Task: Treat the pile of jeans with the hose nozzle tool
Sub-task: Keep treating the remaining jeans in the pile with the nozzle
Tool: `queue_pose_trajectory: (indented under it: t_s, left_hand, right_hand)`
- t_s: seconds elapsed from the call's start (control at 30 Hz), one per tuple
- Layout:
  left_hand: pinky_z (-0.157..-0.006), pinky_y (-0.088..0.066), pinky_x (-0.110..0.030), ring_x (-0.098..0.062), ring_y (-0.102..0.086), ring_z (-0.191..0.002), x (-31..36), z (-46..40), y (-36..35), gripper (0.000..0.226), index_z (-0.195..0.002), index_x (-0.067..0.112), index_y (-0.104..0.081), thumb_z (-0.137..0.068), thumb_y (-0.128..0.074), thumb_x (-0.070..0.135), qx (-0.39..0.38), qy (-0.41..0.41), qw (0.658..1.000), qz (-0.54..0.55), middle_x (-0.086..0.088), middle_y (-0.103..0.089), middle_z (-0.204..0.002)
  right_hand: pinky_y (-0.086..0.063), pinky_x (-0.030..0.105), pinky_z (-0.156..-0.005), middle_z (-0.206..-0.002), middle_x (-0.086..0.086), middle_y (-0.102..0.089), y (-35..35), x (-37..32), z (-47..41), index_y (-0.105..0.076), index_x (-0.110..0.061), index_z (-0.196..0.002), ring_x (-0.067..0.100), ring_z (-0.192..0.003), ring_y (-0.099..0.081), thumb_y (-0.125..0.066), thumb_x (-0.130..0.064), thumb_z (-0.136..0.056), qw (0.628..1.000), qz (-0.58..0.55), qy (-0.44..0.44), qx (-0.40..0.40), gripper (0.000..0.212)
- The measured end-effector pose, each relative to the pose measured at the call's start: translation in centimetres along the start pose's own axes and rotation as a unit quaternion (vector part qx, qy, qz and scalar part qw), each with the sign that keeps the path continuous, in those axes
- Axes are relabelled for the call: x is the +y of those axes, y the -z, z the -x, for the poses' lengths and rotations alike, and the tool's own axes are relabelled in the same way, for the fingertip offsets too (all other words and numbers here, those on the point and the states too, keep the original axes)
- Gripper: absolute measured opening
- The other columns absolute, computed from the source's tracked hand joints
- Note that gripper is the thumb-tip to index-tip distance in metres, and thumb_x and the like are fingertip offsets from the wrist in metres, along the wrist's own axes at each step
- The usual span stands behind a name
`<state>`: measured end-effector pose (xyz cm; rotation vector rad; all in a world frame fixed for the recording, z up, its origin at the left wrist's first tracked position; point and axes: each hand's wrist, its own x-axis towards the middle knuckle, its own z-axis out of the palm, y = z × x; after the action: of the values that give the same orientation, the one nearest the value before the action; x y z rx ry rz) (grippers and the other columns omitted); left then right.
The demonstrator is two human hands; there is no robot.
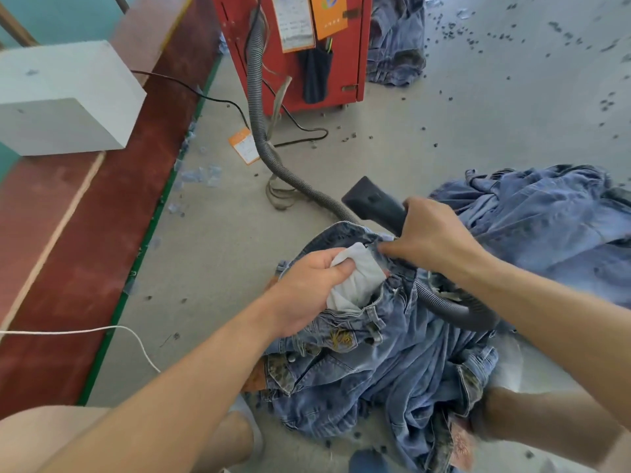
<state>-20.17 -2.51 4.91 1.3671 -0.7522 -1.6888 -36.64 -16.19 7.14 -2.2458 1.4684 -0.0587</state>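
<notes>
From the head view, open grey concrete floor [444,124], speckled with small dark bits, stretched ahead and to the right, while a long red ledge [102,216] with a green edge closed off the left side, a white block [65,97] resting on it. A red machine [307,52] stood at the far edge, and a grey ribbed hose [259,107] ran down from it across the floor toward the person, with a black cable [300,131] and an orange tag [244,146] lying beside it. The pile of jeans [392,363] lay close in front, between the person's knees, and more denim [546,227] lay heaped at right. The left hand [307,291] gripped a turned-out white pocket lining [358,278] at the waistband. The right hand [433,233] was curled round the black nozzle [372,199], whose long axis pointed up and leftward, away from the person; its forefinger reached the waistband.
</notes>
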Motion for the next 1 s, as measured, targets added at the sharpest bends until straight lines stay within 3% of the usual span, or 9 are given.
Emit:
queue_pose_trajectory:
  t_s: [0.13, 0.27, 0.33, 0.43, 0.53, 0.6, 0.67, 0.73, 1.0]
  left_hand:
    - [-0.110, -0.043, -0.057, -0.044, -0.060, -0.127, -0.7, 0.2, 0.9, 0.031, -0.119, -0.003, -0.064, -0.106, -0.043, 0.017, -0.055, -0.002, 0.998, -0.007, -0.026, -0.068, -0.129]
    - [-0.092, -0.052, -0.049, -0.034, -0.072, -0.094, -0.1, -0.4, 2.8, 0.072, -0.097, 0.000, -0.064, -0.098, -0.022, 0.058, -0.065, 0.159, 0.976, -0.137, -0.028, -0.074, -0.090]
    - [-0.090, -0.054, -0.039, -0.023, -0.075, -0.085, -0.6, -0.9, 2.9, 0.087, -0.098, 0.007, -0.067, -0.100, -0.012, 0.074, -0.026, 0.226, 0.911, -0.344, -0.014, -0.077, -0.079]
    - [-0.087, -0.051, -0.043, -0.026, -0.066, -0.096, -2.0, -2.4, 1.8, 0.069, -0.113, 0.015, -0.060, -0.095, -0.038, 0.078, 0.036, 0.111, 0.769, -0.628, -0.004, -0.071, -0.100]
    - [-0.103, -0.047, -0.046, -0.026, -0.059, -0.121, -2.5, -3.8, -0.1, 0.058, -0.141, 0.020, -0.053, -0.096, -0.062, 0.056, 0.027, -0.015, 0.854, -0.520, -0.004, -0.064, -0.133]
    - [-0.093, -0.052, -0.038, -0.021, -0.064, -0.109, -2.9, -4.7, -1.1, 0.036, -0.128, 0.022, -0.064, -0.096, -0.069, 0.039, 0.025, -0.017, 0.908, -0.418, -0.001, -0.071, -0.122]
    - [-0.072, -0.046, -0.031, -0.017, -0.061, -0.080, -3.9, -5.4, -1.1, 0.014, -0.083, 0.028, -0.066, -0.096, -0.070, 0.033, 0.044, -0.006, 0.900, -0.434, 0.003, -0.070, -0.084]
    - [-0.062, -0.037, -0.030, -0.016, -0.051, -0.066, -4.3, -5.5, -0.3, 0.034, -0.065, 0.025, -0.056, -0.094, -0.071, 0.034, 0.090, 0.011, 0.900, -0.427, 0.007, -0.058, -0.064]
    - [-0.062, -0.032, -0.024, -0.013, -0.038, -0.068, -1.3, -4.9, -0.1, 0.024, -0.078, 0.020, -0.053, -0.096, -0.068, 0.021, 0.126, -0.136, 0.978, -0.095, 0.004, -0.044, -0.070]
  right_hand:
    - [-0.045, 0.029, -0.052, -0.072, 0.010, -0.062, 0.8, 1.3, -1.6, -0.063, -0.002, -0.096, 0.026, -0.064, -0.061, -0.080, -0.017, -0.074, 0.997, -0.025, -0.073, -0.008, 0.032]
    - [-0.048, 0.036, -0.057, -0.060, 0.013, -0.063, 3.0, 2.2, -1.7, -0.066, 0.002, -0.086, 0.026, -0.053, -0.056, -0.076, -0.006, -0.074, 0.969, -0.207, -0.136, -0.026, 0.018]
    - [-0.046, 0.040, -0.060, -0.057, 0.014, -0.060, 3.9, 2.4, -1.3, -0.064, 0.001, -0.078, 0.024, -0.052, -0.053, -0.075, -0.005, -0.075, 0.959, -0.251, -0.125, -0.046, 0.013]
    - [-0.046, 0.040, -0.061, -0.056, 0.015, -0.059, 4.5, 2.2, -0.5, -0.064, 0.002, -0.072, 0.023, -0.053, -0.053, -0.077, -0.006, -0.076, 0.959, -0.261, -0.103, -0.052, 0.015]
    - [-0.047, 0.042, -0.064, -0.059, 0.018, -0.059, 4.7, 1.9, 0.1, -0.066, 0.006, -0.073, 0.025, -0.057, -0.053, -0.078, -0.008, -0.076, 0.957, -0.269, -0.086, -0.067, 0.019]
    - [-0.047, 0.043, -0.065, -0.060, 0.018, -0.059, 4.7, 1.9, 0.2, -0.066, 0.007, -0.075, 0.025, -0.058, -0.053, -0.078, -0.009, -0.077, 0.956, -0.274, -0.080, -0.069, 0.020]
    - [-0.048, 0.045, -0.067, -0.062, 0.018, -0.058, 4.8, 2.1, 0.2, -0.066, 0.009, -0.084, 0.026, -0.061, -0.052, -0.077, -0.008, -0.078, 0.954, -0.282, -0.077, -0.068, 0.021]
    - [-0.048, 0.045, -0.066, -0.064, 0.018, -0.058, 5.0, 2.5, 0.1, -0.066, 0.011, -0.092, 0.026, -0.060, -0.052, -0.077, -0.007, -0.079, 0.952, -0.289, -0.084, -0.058, 0.025]
    - [-0.039, 0.020, -0.034, -0.044, 0.005, -0.054, 5.2, 4.4, -1.0, -0.061, -0.001, -0.074, 0.012, -0.035, -0.046, -0.072, -0.001, -0.078, 0.960, -0.241, -0.142, 0.017, 0.012]
